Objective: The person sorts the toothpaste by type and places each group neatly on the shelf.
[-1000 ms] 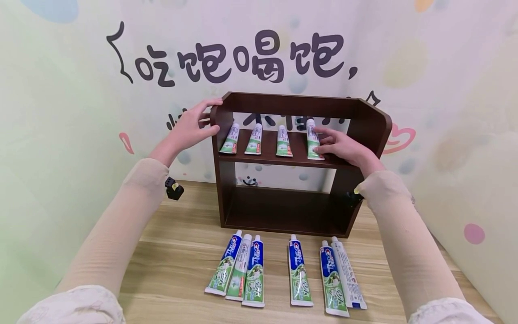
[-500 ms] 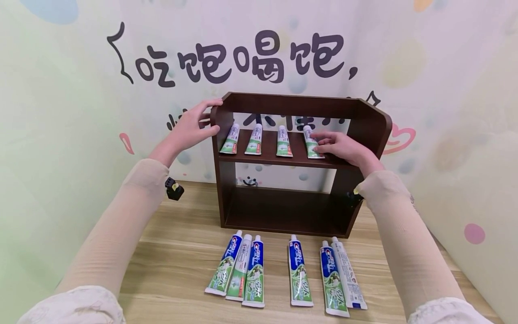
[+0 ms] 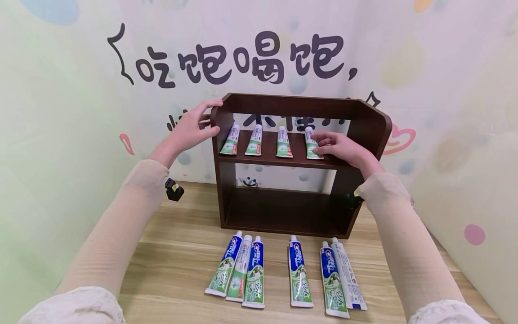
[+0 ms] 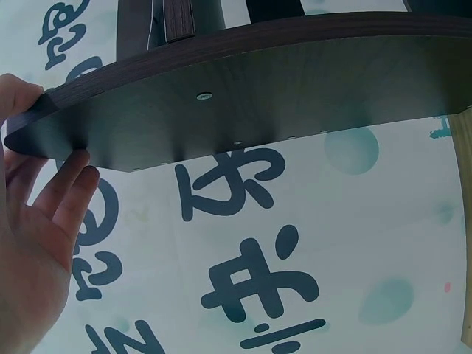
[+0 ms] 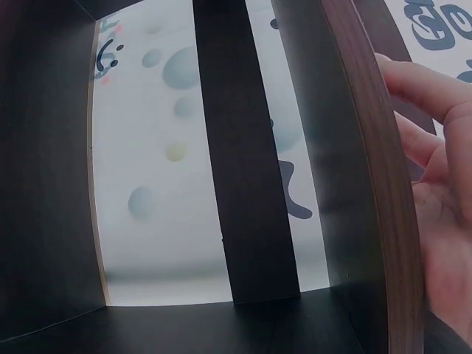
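My right hand [image 3: 344, 147] holds a small white-and-green toothpaste tube [image 3: 312, 146] by its right side. The tube lies on the upper board of a dark brown two-tier rack [image 3: 283, 159], cap toward the back. Three similar toothpaste tubes [image 3: 253, 143] lie spaced out to its left. At the rack's upper left corner my left hand [image 3: 190, 128] grips the side panel [image 4: 236, 110], thumb at the front edge and fingers on the outer face. In the right wrist view the right hand [image 5: 442, 147] is partly behind the board edge [image 5: 387, 184], which hides the tube.
On the wooden table [image 3: 170, 270] in front of the rack lie several larger tubes, mostly blue-and-green toothpaste tubes [image 3: 299, 274]. A white-and-green toothpaste tube [image 3: 239, 270] is among them, and a white tube [image 3: 349, 274] lies at the right. A printed cloth wall [image 3: 259, 13] stands behind.
The toothpaste tube at my right hand has lowered, its cap end moving down and slightly left, then a little right. My left hand stays on the rack.
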Demonstrator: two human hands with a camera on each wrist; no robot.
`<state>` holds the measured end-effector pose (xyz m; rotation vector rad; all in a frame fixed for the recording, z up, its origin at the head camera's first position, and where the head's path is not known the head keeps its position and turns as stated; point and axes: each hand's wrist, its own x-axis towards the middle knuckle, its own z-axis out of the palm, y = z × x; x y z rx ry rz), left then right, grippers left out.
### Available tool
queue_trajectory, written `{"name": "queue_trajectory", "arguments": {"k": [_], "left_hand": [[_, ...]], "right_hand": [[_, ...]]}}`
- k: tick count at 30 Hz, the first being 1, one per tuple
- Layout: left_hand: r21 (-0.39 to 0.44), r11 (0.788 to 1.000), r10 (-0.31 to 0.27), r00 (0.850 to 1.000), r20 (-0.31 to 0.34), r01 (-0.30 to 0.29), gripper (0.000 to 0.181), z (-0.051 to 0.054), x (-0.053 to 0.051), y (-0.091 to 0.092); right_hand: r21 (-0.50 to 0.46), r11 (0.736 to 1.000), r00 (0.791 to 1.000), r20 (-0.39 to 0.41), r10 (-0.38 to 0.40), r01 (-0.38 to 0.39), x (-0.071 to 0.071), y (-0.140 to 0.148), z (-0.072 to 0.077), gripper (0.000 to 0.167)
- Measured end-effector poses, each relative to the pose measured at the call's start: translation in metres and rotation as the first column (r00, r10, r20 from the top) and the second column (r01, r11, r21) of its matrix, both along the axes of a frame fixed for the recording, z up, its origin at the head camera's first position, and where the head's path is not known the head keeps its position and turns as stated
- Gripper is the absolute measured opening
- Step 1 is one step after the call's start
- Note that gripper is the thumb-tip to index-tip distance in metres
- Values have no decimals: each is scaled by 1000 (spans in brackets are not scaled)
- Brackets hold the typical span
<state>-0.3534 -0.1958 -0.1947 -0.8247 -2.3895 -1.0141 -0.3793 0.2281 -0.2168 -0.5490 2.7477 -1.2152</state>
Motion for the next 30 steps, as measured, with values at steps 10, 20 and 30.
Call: {"name": "queue_trajectory", "arguments": {"k": [10,20,30], "left_hand": [[14,1000,-14,1000,7,14,58,-1,0,-1],[25,999,-29,999,16,28,57,0,-1,1],[20,1000,-24,1000,12,24,58,0,0,0]], "right_hand": [[-20,1000,1000,8,3,-2,0,0,-2,55],[-17,1000,1000,6,7,-7,0,1,-2,56],[-19,1000,1000,7,7,-7,0,0,-1,55]]}}
